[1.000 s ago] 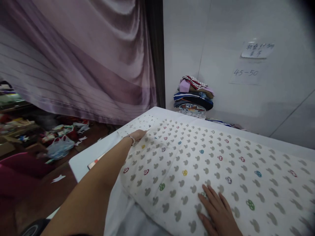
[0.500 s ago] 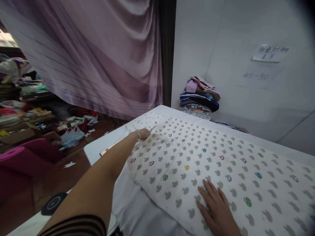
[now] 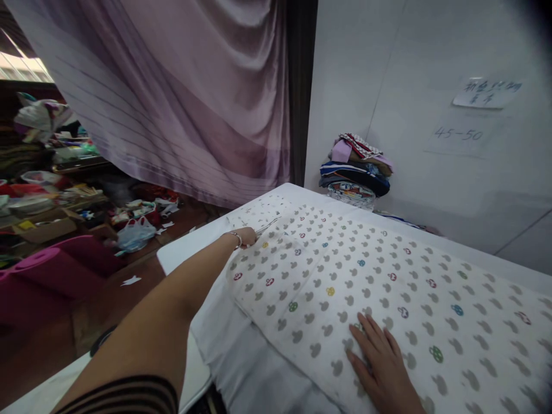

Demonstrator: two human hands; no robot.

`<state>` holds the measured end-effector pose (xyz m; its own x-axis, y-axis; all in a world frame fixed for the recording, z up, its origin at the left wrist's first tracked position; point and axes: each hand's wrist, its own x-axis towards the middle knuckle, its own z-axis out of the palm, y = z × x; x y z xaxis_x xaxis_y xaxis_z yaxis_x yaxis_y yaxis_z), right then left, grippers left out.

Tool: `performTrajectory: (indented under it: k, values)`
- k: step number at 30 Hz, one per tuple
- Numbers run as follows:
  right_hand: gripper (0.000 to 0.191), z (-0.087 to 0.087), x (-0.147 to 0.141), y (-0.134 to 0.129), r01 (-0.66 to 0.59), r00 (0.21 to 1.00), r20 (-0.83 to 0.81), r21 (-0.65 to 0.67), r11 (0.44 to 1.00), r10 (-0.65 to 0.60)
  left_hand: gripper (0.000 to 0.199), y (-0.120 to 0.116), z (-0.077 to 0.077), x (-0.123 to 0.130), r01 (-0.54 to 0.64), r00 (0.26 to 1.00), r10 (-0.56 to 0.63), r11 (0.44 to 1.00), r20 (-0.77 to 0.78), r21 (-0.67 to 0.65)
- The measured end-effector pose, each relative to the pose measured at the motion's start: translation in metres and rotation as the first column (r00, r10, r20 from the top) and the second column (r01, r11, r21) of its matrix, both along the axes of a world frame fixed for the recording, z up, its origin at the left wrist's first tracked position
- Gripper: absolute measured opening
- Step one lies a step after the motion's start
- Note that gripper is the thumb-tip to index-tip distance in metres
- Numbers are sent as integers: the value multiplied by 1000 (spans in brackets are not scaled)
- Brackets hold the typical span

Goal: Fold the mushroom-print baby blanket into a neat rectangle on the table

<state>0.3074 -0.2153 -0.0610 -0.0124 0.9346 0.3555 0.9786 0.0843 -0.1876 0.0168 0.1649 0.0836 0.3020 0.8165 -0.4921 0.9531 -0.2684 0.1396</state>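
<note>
A white cloth (image 3: 319,270) printed with grey bunny-like shapes and small coloured mushrooms lies spread over the table. My left hand (image 3: 245,236), with a bracelet at the wrist, is stretched out to the cloth's far left edge. It is closed around scissors (image 3: 268,226); their thin metal blades point away to the right along that edge, and the handles are hidden in the fingers. Past the blades lies a second white cloth (image 3: 263,210) with small sparse prints. My right hand (image 3: 383,365) rests flat on the printed cloth near the front, fingers spread, holding nothing.
A stack of folded fabrics (image 3: 356,169) stands against the white wall behind the table. A purple curtain (image 3: 207,103) hangs at the back left. On the floor at left are a pink roll (image 3: 64,264), a plastic bag (image 3: 135,234) and boxes of clutter.
My left hand has drawn back a little to the left with the scissors, and more of the blades shows. My right hand stays in place on the cloth. The view has turned slightly left.
</note>
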Motion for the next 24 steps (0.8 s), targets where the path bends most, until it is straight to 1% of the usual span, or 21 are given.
performTrajectory:
  k: [4, 9, 12, 17, 20, 24]
  values:
    - [48, 1, -1, -1, 12, 1000, 6, 7, 1000, -12, 37, -12, 0, -6, -51, 999, 51, 998, 2, -32]
    - [45, 3, -2, 0, 16, 999, 35, 7, 1000, -17, 29, -21, -8, -12, -74, 997, 74, 997, -18, 10]
    - [45, 4, -2, 0, 20, 999, 50, 2, 1000, -21, 26, -21, -10, -18, -86, 996, 86, 995, -8, 55]
    - [44, 3, -2, 0, 24, 998, 62, 0, 1000, -24, 28, -18, -9, -38, -157, 987, 152, 978, 47, 138]
    - [44, 3, -2, -1, 21, 996, 83, 12, 1000, -22, 27, -18, -12, -47, -201, 979, 193, 970, 72, 134]
    - [43, 4, -2, 0, 6, 995, 100, 13, 1000, -7, 28, -18, -18, -50, -238, 970, 229, 960, 76, 145]
